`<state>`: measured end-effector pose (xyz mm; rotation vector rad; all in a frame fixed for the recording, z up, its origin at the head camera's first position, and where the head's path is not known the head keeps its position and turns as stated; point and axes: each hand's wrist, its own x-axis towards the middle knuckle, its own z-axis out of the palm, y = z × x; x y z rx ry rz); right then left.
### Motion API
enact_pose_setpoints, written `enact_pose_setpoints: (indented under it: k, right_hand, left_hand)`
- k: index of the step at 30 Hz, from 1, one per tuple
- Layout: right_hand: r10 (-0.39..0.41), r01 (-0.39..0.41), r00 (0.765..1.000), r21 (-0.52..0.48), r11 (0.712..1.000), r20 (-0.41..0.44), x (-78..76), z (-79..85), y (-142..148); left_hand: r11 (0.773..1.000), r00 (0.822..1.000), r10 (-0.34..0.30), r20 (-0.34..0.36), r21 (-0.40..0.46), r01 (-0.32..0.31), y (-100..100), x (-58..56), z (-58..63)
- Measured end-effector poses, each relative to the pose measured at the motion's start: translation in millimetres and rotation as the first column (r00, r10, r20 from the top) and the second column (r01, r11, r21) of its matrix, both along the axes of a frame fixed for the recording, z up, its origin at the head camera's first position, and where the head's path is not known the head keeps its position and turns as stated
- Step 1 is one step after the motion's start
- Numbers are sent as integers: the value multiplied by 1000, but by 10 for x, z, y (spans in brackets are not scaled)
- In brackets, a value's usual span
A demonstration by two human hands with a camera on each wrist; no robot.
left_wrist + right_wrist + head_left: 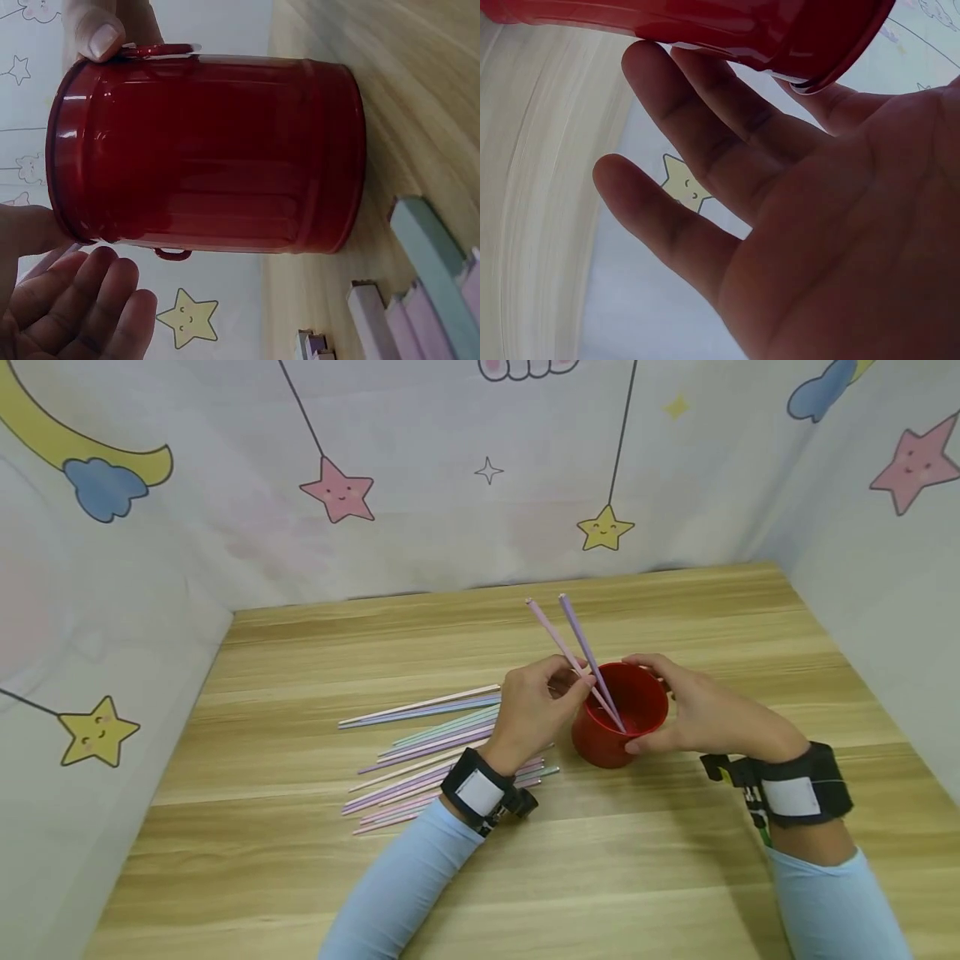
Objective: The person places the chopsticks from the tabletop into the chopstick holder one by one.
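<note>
We see a pink chopstick point(551, 625) slanting into the red cup point(600, 747), right of the table's middle, beside a purple chopstick point(579, 628) (both lean toward the far left). Our left hand point(534, 708) pinches the pink one; our right hand point(705, 714) grips the cup's right side. More chopsticks point(420, 711) lie left on the wooden table point(600, 868).

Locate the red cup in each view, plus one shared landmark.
Head: cup right of centre, just below mid-height.
Left wrist: cup large, upper middle, rim to the left.
Right wrist: cup along the top edge, cut off.
Shared landmark: right hand, on the cup in all three.
</note>
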<state>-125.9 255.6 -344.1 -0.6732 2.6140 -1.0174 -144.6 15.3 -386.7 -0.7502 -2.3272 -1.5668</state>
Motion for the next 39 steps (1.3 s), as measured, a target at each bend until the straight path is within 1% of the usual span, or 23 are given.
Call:
enact_pose_setpoints:
  k: [2,6,10,13,16,18,20,21,22,23,24,26,27,28,29,31,33,34,37,39]
  right_hand:
    - [-1,1,1000,-1,1000,3,-1,1,-4]
    - [-1,1,1000,-9,1000,8,2,6,-8]
    - [-4,4,1000,-15,1000,14,2,7,-5]
    - [-3,3,1000,-18,1000,21,2,5,3]
    - [11,-10,999,-26,1000,31,4,6,10]
    - [20,-19,999,-34,999,40,8,14,18]
    - [28,-26,999,-37,999,45,12,23,28]
    - [30,-28,998,-38,999,48,13,25,34]
    - [34,-32,998,-41,999,50,15,30,41]
    - [37,-34,998,-48,998,54,14,29,47]
    - [42,-39,998,-52,998,52,14,27,52]
    - [50,-47,998,-55,997,47,8,22,56]
    - [52,-50,998,-55,997,43,7,20,56]
    - [52,-50,998,-55,997,41,6,20,54]
    - [48,-46,998,-53,998,39,6,18,50]
    - [33,-31,999,-40,999,37,11,25,40]
    - [13,-11,999,-37,999,44,18,32,29]
    - [5,-3,999,-35,999,48,20,35,25]
    - [0,2,999,-36,999,50,20,34,17]
    - [8,-6,999,-34,999,50,17,26,18]
  left_hand:
    - [1000,1000,-5,16,-8,5,-4,2,-3]
    - [1000,999,-15,52,-23,16,-37,1,36]
    - [1000,999,-4,52,4,4,-142,-34,137]
    - [998,999,27,27,54,-28,-306,-68,266]
    - [994,996,87,-3,71,-87,-551,-106,388]
    - [991,991,130,-10,24,-130,-733,-136,432]
    - [981,985,170,-7,-90,-170,-911,-170,444]
    - [968,982,189,-2,-169,-186,-992,-184,441]
    - [946,979,206,7,-257,-197,-1067,-195,433]
    - [916,976,217,15,-348,-199,-1135,-206,420]
    - [881,975,222,27,-433,-189,-1198,-216,401]
    - [810,971,229,75,-568,-147,-1305,-236,354]
    - [775,967,232,106,-621,-118,-1345,-246,325]
    - [745,962,234,139,-662,-85,-1381,-257,294]
    - [721,957,234,173,-691,-51,-1411,-268,259]
    - [681,943,242,230,-732,4,-1463,-297,183]
    - [647,935,255,248,-762,26,-1496,-319,114]
    - [637,932,262,251,-770,28,-1509,-328,85]
    - [623,927,281,248,-782,20,-1526,-347,23]
    - [627,925,287,249,-779,15,-1522,-353,7]
